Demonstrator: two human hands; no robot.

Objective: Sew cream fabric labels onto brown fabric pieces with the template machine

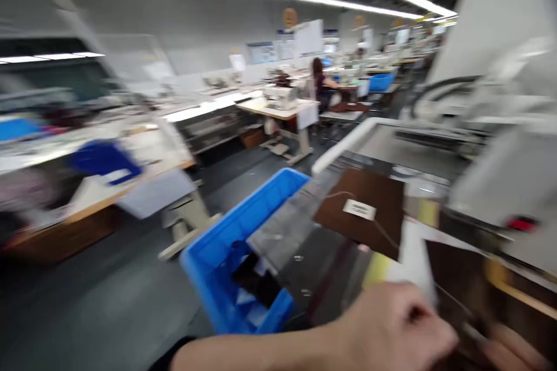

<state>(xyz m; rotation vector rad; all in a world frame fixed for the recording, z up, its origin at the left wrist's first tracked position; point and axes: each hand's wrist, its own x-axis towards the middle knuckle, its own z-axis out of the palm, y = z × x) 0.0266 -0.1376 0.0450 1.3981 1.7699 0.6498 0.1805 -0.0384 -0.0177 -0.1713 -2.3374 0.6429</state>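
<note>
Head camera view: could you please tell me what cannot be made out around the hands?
- Left hand: motion-blurred; its grip is unclear.
- Right hand: cut off by the bottom edge, blurred.
- White label on the brown piece: print too small.
- Blue bin contents: blurred.

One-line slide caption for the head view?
Left hand reaches toward blurred brown fabric piece beside white-labelled brown fabric square and blue plastic bin.

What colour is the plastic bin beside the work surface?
The bin is bright blue, with dark pieces inside. The head view, the only one, shows it clearly.
</note>
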